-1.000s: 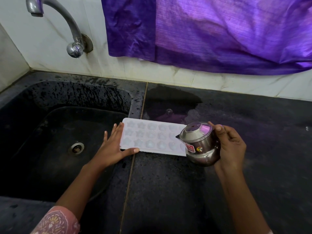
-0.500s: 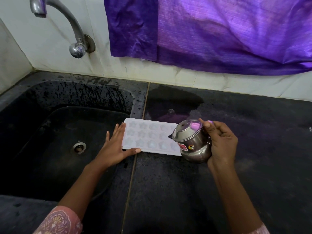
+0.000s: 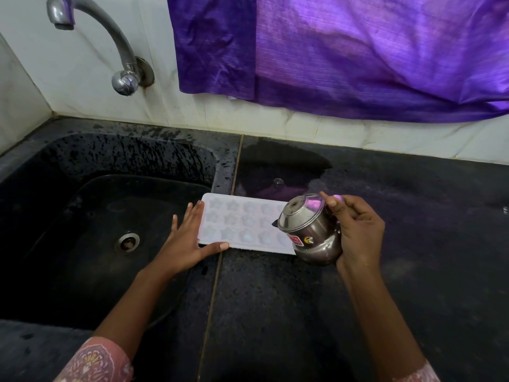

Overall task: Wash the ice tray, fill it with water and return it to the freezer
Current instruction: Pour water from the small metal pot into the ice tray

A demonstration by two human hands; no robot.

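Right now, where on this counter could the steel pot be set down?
Dark counter right of the right hand is bare to the wall; so is the strip between the forearms, nearer than the ice tray. Crowded: the tray, left hand at one end, steel pot over the other.
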